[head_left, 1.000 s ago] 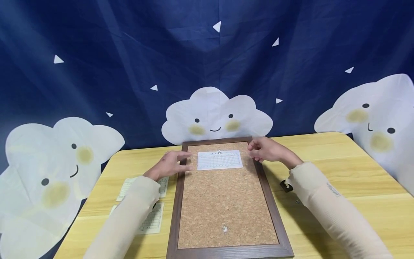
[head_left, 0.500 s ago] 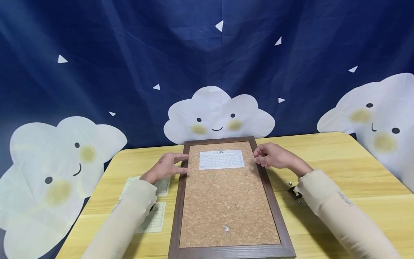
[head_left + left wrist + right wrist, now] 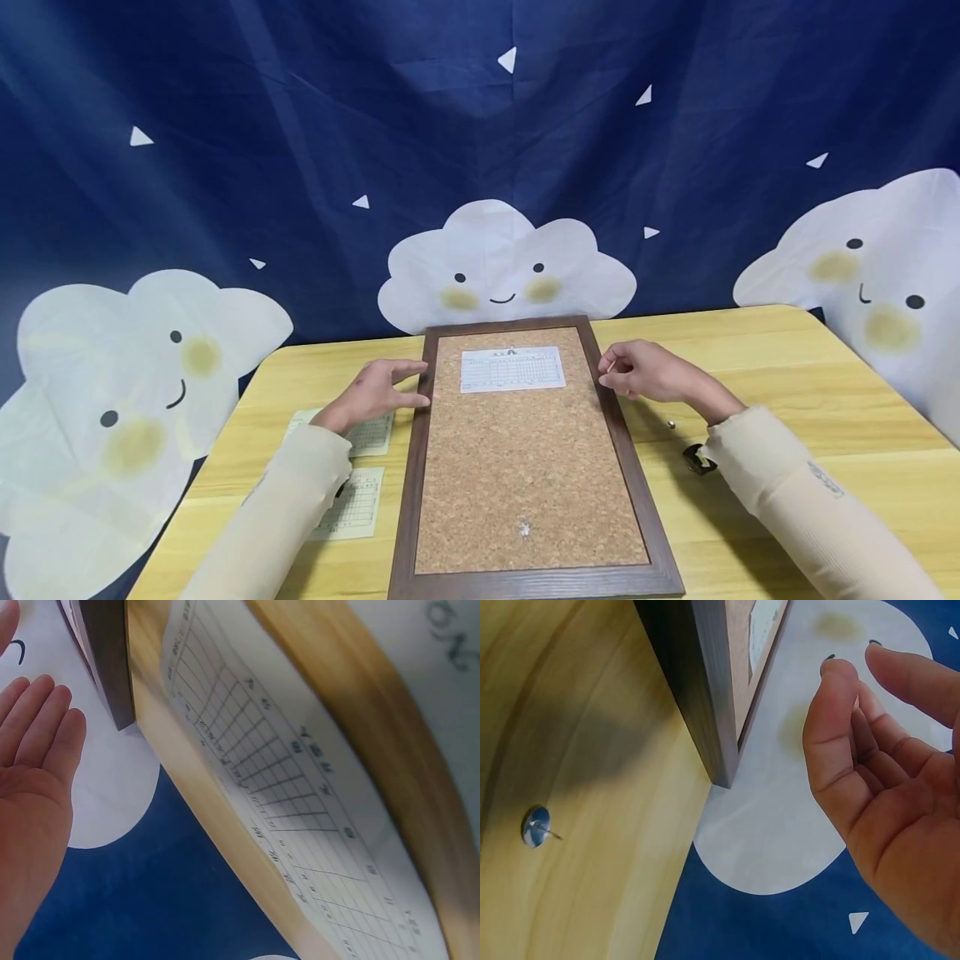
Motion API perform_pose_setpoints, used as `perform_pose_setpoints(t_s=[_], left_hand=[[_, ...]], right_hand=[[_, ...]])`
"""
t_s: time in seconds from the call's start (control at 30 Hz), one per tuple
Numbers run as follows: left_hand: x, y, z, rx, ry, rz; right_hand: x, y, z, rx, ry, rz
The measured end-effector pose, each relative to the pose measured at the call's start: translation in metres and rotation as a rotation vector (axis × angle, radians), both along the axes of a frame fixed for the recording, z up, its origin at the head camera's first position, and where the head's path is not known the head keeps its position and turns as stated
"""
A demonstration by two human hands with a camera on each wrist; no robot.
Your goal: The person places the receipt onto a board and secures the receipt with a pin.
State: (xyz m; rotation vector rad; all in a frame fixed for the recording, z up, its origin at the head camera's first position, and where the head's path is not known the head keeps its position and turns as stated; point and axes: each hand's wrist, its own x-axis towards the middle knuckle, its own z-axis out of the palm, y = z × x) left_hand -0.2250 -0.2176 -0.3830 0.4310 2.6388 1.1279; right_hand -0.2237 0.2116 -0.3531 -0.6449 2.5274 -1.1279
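sheet (image 3: 512,369) looked set at twelve on the corkboard (image 3: 525,467); left hand (image 3: 371,393) at ten and right hand (image 3: 649,372) at two had fingertips parted. reaching the three-o'clock tack (image 3: 535,826) seemed next.

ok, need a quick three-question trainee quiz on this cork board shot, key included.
1. True or false: the white sheet lies at the near end of the board.
2. Pick one. The tack on the table is: A) left of the board, B) right of it, C) beyond its far end.
3. Which hand is nearer the two sheets left of the board?
Key: 1. False, far end. 2. B. 3. Left hand.
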Motion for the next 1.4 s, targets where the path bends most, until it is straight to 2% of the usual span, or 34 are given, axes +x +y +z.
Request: perform_pose_setpoints(t_s=[0.5,1.0,1.4], left_hand=[[0.007,-0.012,-0.001,0.02,0.034,0.021],[0.01,-0.027,-0.004,0.051,0.103,0.019],[0.021,-0.048,-0.005,0.071,0.148,0.059]], right_hand=[[0.012,0.009,-0.003,0.016,0.001,-0.005],[0.024,0.016,-0.011,0.03,0.0,-0.004],[0.031,0.016,-0.016,0.021,-0.043,-0.004]])
